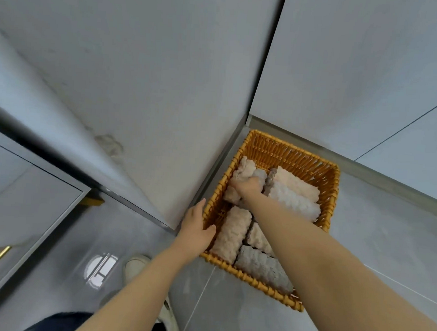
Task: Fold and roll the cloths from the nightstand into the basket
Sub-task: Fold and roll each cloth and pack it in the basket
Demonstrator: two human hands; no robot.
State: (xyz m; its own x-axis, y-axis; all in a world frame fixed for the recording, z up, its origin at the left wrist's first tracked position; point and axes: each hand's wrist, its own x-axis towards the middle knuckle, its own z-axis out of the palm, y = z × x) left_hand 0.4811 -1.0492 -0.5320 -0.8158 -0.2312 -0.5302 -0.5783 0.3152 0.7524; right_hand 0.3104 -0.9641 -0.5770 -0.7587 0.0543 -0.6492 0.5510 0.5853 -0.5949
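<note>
While your left hand [195,230] is gripping the near-left rim of the orange wicker basket [289,154] on the floor, your right hand [246,187] is closing its fingers round a pinkish rolled cloth [240,171] inside the far-left corner. Other rolled cloths [233,232] are lying packed beside it; no writing is showing anywhere.

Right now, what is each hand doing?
Left hand: gripping the basket rim.
Right hand: holding a rolled cloth inside the basket.

basket [293,154] on floor [360,250] in wall corner, rolled cloths [292,195] inside, nightstand [19,191] left
</note>
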